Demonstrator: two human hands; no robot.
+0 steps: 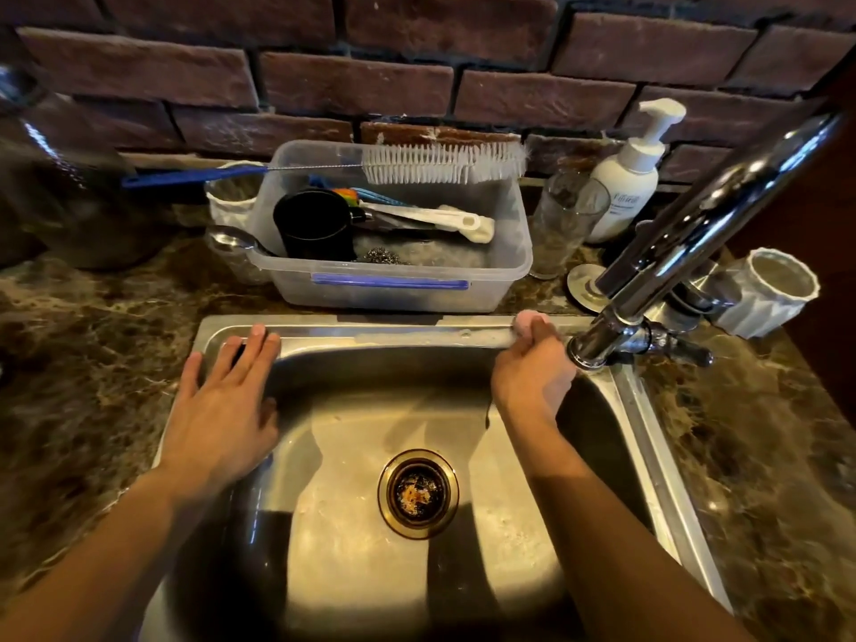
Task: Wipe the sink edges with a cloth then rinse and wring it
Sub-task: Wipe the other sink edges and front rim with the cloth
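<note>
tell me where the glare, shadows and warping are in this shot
Head view: bright glare streaks the faucet and the sink back rim; both arms throw dark shadows across the basin floor; the wide lens bows the brick wall and counter; the left edge is blurred and dim.

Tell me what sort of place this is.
Most likely a home kitchen: a steel sink set in a marble-look counter, a chrome faucet, and a plastic tub of cleaning brushes against a brick wall.
</note>
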